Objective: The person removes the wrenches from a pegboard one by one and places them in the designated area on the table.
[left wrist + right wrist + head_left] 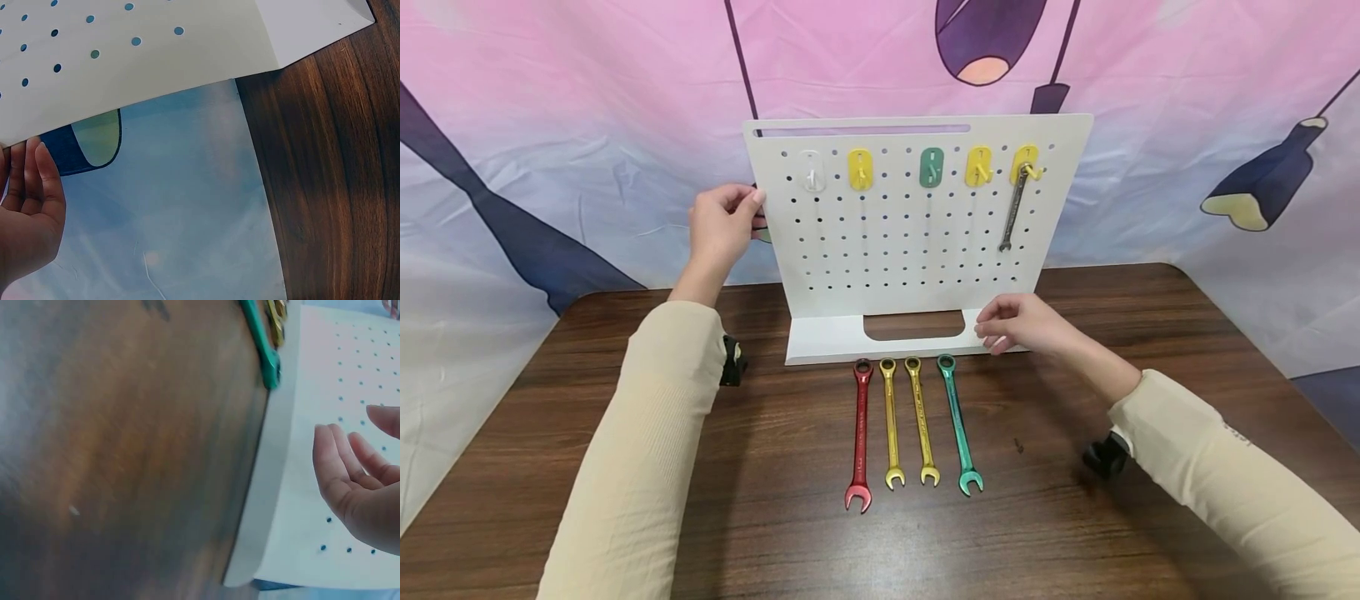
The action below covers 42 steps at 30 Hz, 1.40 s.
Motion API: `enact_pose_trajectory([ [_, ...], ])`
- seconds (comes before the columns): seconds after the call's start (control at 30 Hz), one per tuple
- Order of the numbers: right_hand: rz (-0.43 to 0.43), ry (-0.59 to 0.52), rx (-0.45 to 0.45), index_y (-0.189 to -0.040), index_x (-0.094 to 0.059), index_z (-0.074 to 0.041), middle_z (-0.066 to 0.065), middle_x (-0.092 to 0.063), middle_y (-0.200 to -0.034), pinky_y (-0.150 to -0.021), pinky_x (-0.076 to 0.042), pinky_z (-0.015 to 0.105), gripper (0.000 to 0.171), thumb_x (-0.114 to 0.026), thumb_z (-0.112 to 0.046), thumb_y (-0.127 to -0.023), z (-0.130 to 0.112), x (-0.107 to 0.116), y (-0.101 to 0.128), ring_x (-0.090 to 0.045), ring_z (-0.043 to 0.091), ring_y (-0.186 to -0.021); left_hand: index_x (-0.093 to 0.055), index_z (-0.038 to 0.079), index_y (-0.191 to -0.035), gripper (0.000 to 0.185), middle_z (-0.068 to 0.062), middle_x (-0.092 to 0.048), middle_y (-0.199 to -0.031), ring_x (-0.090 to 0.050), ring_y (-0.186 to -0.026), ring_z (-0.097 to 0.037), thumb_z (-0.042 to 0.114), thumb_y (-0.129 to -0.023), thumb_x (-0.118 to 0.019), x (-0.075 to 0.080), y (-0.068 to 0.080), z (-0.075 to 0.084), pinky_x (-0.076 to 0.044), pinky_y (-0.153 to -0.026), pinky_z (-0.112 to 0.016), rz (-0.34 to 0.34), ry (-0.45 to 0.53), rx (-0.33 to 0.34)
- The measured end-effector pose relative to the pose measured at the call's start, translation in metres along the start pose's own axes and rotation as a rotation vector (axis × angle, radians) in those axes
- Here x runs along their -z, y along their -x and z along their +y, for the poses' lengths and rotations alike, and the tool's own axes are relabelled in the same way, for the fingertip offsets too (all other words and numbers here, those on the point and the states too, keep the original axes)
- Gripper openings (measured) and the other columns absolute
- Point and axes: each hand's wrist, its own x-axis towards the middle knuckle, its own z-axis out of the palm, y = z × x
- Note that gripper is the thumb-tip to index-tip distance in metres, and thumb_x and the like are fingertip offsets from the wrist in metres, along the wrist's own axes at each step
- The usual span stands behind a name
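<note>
My left hand (722, 221) grips the left edge of a white pegboard (910, 297), thumb at the front and the other fingers partly hidden by the board. In front of the board's lower right, my right hand (1022, 323) holds nothing, its fingers loosely bent. A grey combination wrench (1012, 212) hangs from the rightmost yellow hook (1025, 158). On the table lie a red wrench (861, 433), two yellow wrenches (891, 427) and a green wrench (958, 425), ring ends toward the board.
Along the board's upper part are a white hook (811, 172), a yellow hook (861, 170), a green hook (932, 167) and another yellow hook (978, 167), all bare. The board's foot rests on the brown wooden table (775, 500). A patterned cloth (610, 100) hangs behind.
</note>
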Motion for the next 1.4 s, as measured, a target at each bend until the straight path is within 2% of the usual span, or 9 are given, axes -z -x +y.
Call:
enact_pose_trajectory([
  [0.23, 0.079, 0.001, 0.003, -0.105, -0.052, 0.011, 0.016, -0.059, -0.095, -0.074, -0.055, 0.036, 0.021, -0.055, -0.005, -0.091, -0.010, 0.016, -0.003, -0.060, 0.025, -0.083, -0.064, 0.004, -0.108, 0.036, -0.003, -0.060, -0.088, -0.059, -0.076, -0.008, 0.034, -0.093, -0.051, 0.001, 0.000, 0.000, -0.053, -0.074, -0.027, -0.008, 0.001, 0.010],
  [0.33, 0.102, -0.006, 0.013, -0.106, -0.051, 0.012, 0.018, -0.058, -0.098, -0.076, -0.054, 0.035, 0.022, -0.053, -0.004, -0.092, -0.017, 0.024, -0.003, -0.060, 0.022, -0.083, -0.065, 0.006, -0.106, 0.037, -0.005, -0.061, -0.090, -0.060, -0.078, -0.011, 0.037, -0.091, -0.052, 0.000, -0.005, -0.007, -0.053, -0.073, -0.026, -0.007, 0.007, -0.009],
  [0.37, 0.111, -0.006, 0.018, -0.107, -0.050, 0.012, 0.018, -0.058, -0.099, -0.075, -0.054, 0.033, 0.022, -0.053, -0.004, -0.092, -0.019, 0.026, -0.002, -0.061, 0.021, -0.082, -0.067, 0.008, -0.103, 0.034, -0.004, -0.062, -0.089, -0.060, -0.076, -0.010, 0.037, -0.090, -0.056, -0.001, -0.014, -0.017, -0.053, -0.070, -0.023, -0.015, 0.057, -0.020],
  [0.47, 0.144, -0.033, 0.029, -0.108, -0.049, 0.013, 0.016, -0.059, -0.098, -0.075, -0.054, 0.032, 0.023, -0.052, -0.003, -0.092, -0.027, 0.033, -0.002, -0.061, 0.016, -0.078, -0.068, 0.009, -0.102, 0.035, -0.004, -0.062, -0.088, -0.061, -0.076, -0.011, 0.039, -0.088, -0.057, -0.002, -0.017, -0.022, -0.053, -0.069, -0.023, -0.016, 0.068, -0.032],
  [0.57, 0.181, -0.069, 0.044, -0.108, -0.049, 0.014, 0.009, -0.062, -0.092, -0.072, -0.055, 0.030, 0.023, -0.053, -0.002, -0.091, -0.035, 0.040, -0.002, -0.060, 0.013, -0.076, -0.067, 0.008, -0.103, 0.034, -0.005, -0.062, -0.089, -0.061, -0.077, -0.011, 0.037, -0.089, -0.056, -0.001, -0.014, -0.017, -0.053, -0.070, -0.023, -0.013, 0.061, -0.017],
  [0.6, 0.194, -0.082, 0.048, -0.108, -0.050, 0.014, 0.007, -0.063, -0.091, -0.072, -0.054, 0.029, 0.024, -0.054, -0.002, -0.091, -0.037, 0.042, -0.002, -0.060, 0.013, -0.076, -0.066, 0.006, -0.106, 0.037, -0.006, -0.061, -0.091, -0.060, -0.079, -0.011, 0.037, -0.091, -0.052, 0.000, -0.005, -0.007, -0.053, -0.073, -0.026, -0.004, 0.012, -0.008],
  [0.73, 0.234, -0.115, 0.070, -0.106, -0.050, 0.013, 0.003, -0.063, -0.087, -0.070, -0.054, 0.026, 0.023, -0.055, -0.002, -0.090, -0.044, 0.050, -0.004, -0.060, 0.012, -0.076, -0.064, 0.003, -0.109, 0.036, -0.003, -0.060, -0.089, -0.059, -0.076, -0.009, 0.033, -0.093, -0.051, 0.002, 0.001, 0.002, -0.053, -0.074, -0.027, -0.007, 0.007, 0.012],
  [1.07, 0.325, -0.162, 0.101, -0.106, -0.051, 0.009, 0.003, -0.058, -0.091, -0.073, -0.054, 0.026, 0.024, -0.059, -0.005, -0.089, -0.062, 0.068, -0.008, -0.059, 0.014, -0.081, -0.063, 0.002, -0.108, 0.034, -0.002, -0.059, -0.087, -0.058, -0.076, -0.009, 0.030, -0.094, -0.050, 0.001, 0.000, 0.002, -0.053, -0.077, -0.030, -0.014, 0.013, 0.019],
  [1.4, 0.342, -0.250, 0.120, -0.103, -0.049, 0.006, 0.004, -0.054, -0.093, -0.070, -0.054, 0.024, 0.019, -0.057, 0.000, -0.088, -0.074, 0.077, -0.010, -0.058, 0.013, -0.079, -0.063, 0.003, -0.109, 0.035, -0.003, -0.059, -0.088, -0.058, -0.077, -0.010, 0.031, -0.094, -0.050, 0.000, 0.000, 0.001, -0.053, -0.075, -0.028, -0.009, 0.004, 0.007],
])
